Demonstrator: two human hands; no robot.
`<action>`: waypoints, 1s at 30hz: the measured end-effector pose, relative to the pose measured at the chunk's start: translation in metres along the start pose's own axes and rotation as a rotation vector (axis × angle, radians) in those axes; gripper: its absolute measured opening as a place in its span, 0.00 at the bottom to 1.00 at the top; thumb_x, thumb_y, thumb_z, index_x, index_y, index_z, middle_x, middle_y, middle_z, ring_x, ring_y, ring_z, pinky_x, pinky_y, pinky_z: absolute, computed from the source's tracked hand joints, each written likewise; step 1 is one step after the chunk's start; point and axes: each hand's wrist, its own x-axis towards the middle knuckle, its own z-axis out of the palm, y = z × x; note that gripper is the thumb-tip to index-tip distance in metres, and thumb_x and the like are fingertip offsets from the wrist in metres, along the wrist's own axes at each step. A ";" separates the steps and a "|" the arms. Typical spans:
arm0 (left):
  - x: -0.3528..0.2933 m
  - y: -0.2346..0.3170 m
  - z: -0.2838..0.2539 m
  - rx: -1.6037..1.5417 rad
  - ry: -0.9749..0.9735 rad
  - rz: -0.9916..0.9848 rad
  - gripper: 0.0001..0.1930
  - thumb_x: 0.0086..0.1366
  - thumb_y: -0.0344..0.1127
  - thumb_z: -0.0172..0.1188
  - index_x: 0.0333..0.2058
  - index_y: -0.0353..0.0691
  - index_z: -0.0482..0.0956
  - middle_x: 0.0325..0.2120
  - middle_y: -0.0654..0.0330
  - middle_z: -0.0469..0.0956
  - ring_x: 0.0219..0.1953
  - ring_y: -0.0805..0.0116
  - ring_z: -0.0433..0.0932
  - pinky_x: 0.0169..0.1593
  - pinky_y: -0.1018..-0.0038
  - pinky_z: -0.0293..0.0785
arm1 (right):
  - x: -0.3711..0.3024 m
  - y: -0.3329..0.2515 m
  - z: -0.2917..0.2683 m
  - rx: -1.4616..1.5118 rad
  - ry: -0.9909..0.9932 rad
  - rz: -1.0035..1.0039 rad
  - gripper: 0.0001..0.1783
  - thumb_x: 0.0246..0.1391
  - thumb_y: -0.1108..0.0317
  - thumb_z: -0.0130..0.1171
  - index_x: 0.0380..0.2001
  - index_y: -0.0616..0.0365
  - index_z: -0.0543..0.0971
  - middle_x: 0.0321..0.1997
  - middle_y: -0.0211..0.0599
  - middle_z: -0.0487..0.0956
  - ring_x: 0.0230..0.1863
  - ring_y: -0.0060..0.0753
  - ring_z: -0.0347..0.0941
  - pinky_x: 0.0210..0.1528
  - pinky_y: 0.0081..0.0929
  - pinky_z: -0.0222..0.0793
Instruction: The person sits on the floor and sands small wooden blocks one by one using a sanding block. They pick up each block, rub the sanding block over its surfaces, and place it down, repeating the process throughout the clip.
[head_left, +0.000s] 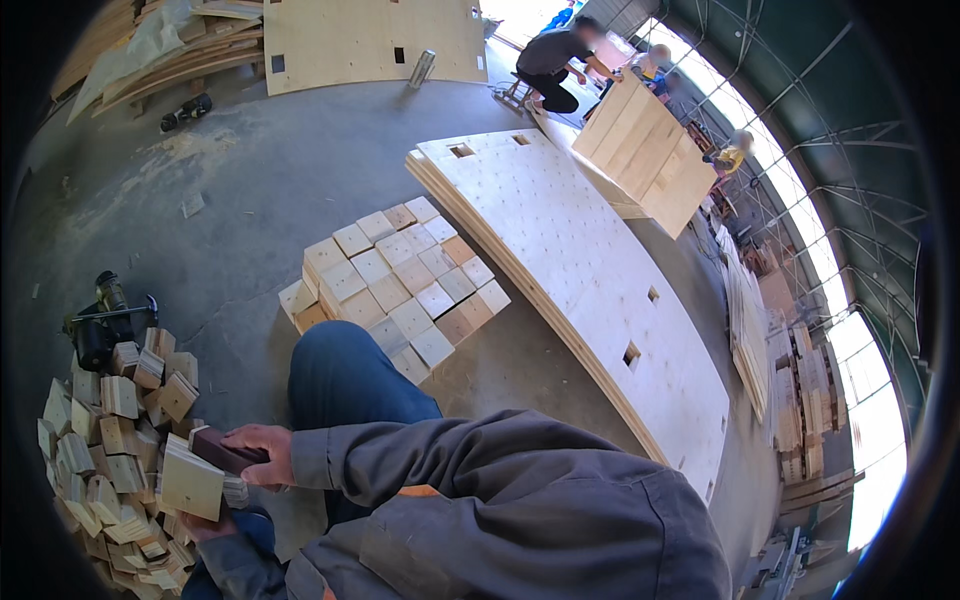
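Observation:
In my left hand (pixel 207 525), low on the left, is a square wooden block (pixel 192 481), gripped from underneath with its pale face upward. My right hand (pixel 262 453) is closed around a dark brown sanding block (pixel 222 449), which lies against the far edge of the wooden block. Some right fingers are hidden behind what they hold. A heap of loose wooden blocks (pixel 121 468) reaches up close beside both hands. Beyond my knee, more wooden blocks (pixel 392 283) stand packed in a neat group on the floor.
A black-green power tool (pixel 108 322) sits at the heap's far edge, and another tool (pixel 187 113) lies farther off. Large stacked plywood panels (pixel 570 265) with square holes lie to the right. A crouching person (pixel 550 62) works at a panel (pixel 645 150) with others nearby.

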 end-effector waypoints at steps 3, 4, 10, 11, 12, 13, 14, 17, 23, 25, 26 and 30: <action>0.002 0.001 -0.004 0.017 0.004 0.047 0.24 0.71 0.49 0.45 0.58 0.39 0.68 0.53 0.53 0.74 0.54 0.56 0.75 0.57 0.59 0.74 | 0.001 0.003 0.002 0.032 -0.004 0.002 0.35 0.49 0.63 0.66 0.61 0.60 0.70 0.65 0.51 0.66 0.64 0.49 0.67 0.65 0.37 0.63; -0.002 0.001 0.003 0.010 0.032 0.048 0.24 0.71 0.49 0.45 0.58 0.39 0.68 0.53 0.53 0.74 0.54 0.56 0.75 0.57 0.59 0.74 | 0.001 0.003 0.002 0.038 -0.003 0.005 0.35 0.49 0.63 0.66 0.61 0.60 0.70 0.65 0.51 0.66 0.64 0.49 0.67 0.65 0.37 0.63; -0.021 0.007 0.039 -0.039 0.181 -0.007 0.24 0.71 0.50 0.46 0.57 0.40 0.70 0.52 0.54 0.76 0.54 0.57 0.75 0.57 0.59 0.74 | 0.002 0.008 0.004 0.005 0.003 -0.018 0.36 0.48 0.63 0.66 0.61 0.59 0.70 0.65 0.51 0.67 0.64 0.48 0.67 0.65 0.37 0.62; -0.023 0.007 0.043 -0.035 0.198 -0.015 0.25 0.71 0.51 0.46 0.57 0.41 0.70 0.52 0.54 0.76 0.54 0.57 0.75 0.57 0.59 0.74 | 0.002 0.010 0.004 0.004 0.004 -0.018 0.36 0.48 0.63 0.67 0.61 0.59 0.70 0.65 0.51 0.67 0.64 0.48 0.67 0.65 0.37 0.62; -0.024 0.008 0.046 -0.032 0.216 -0.024 0.25 0.71 0.51 0.46 0.57 0.41 0.70 0.52 0.54 0.76 0.54 0.57 0.75 0.57 0.59 0.74 | 0.003 0.012 0.005 0.004 0.006 -0.018 0.36 0.48 0.63 0.67 0.61 0.59 0.70 0.65 0.51 0.67 0.64 0.48 0.67 0.65 0.37 0.62; -0.024 0.008 0.047 -0.039 0.225 -0.032 0.25 0.70 0.52 0.46 0.57 0.41 0.70 0.52 0.54 0.75 0.54 0.57 0.75 0.57 0.59 0.74 | 0.003 0.013 0.006 0.003 0.007 -0.018 0.36 0.48 0.63 0.67 0.61 0.59 0.70 0.65 0.52 0.67 0.64 0.48 0.67 0.65 0.37 0.62; -0.024 0.008 0.048 -0.046 0.234 -0.040 0.26 0.70 0.53 0.46 0.58 0.41 0.71 0.53 0.54 0.75 0.54 0.57 0.75 0.57 0.59 0.74 | 0.002 0.013 0.007 0.011 0.026 -0.022 0.36 0.48 0.64 0.67 0.61 0.60 0.71 0.63 0.52 0.68 0.62 0.49 0.68 0.64 0.38 0.63; -0.025 0.007 0.051 -0.053 0.253 -0.035 0.27 0.70 0.54 0.46 0.58 0.41 0.70 0.54 0.55 0.75 0.55 0.56 0.75 0.58 0.59 0.73 | 0.002 0.017 0.009 0.020 0.066 -0.043 0.35 0.46 0.65 0.67 0.59 0.62 0.72 0.59 0.52 0.71 0.59 0.50 0.70 0.62 0.38 0.65; -0.022 0.007 0.045 -0.036 0.247 -0.033 0.26 0.70 0.54 0.46 0.59 0.44 0.70 0.54 0.55 0.74 0.57 0.56 0.73 0.59 0.57 0.72 | 0.003 0.018 0.008 -0.010 0.065 -0.058 0.35 0.46 0.64 0.68 0.59 0.61 0.72 0.60 0.52 0.71 0.61 0.50 0.70 0.63 0.38 0.64; -0.023 0.005 0.047 -0.041 0.238 -0.015 0.26 0.70 0.55 0.46 0.59 0.44 0.70 0.55 0.56 0.74 0.57 0.56 0.73 0.59 0.57 0.71 | 0.003 0.018 0.006 -0.015 0.040 -0.017 0.35 0.48 0.63 0.67 0.60 0.59 0.71 0.64 0.52 0.68 0.64 0.49 0.67 0.65 0.37 0.62; -0.030 0.005 0.059 -0.040 0.241 0.007 0.27 0.70 0.55 0.46 0.59 0.44 0.70 0.55 0.56 0.74 0.57 0.56 0.73 0.59 0.57 0.71 | 0.003 0.016 0.005 -0.008 0.036 -0.003 0.35 0.48 0.63 0.67 0.61 0.59 0.71 0.64 0.52 0.68 0.64 0.49 0.67 0.65 0.37 0.62; -0.031 0.010 0.070 -0.053 0.197 0.009 0.29 0.69 0.59 0.46 0.59 0.46 0.69 0.55 0.56 0.73 0.57 0.55 0.72 0.60 0.57 0.69 | 0.003 0.015 0.005 0.044 0.034 0.034 0.35 0.48 0.64 0.67 0.61 0.59 0.71 0.63 0.52 0.69 0.64 0.48 0.67 0.64 0.37 0.63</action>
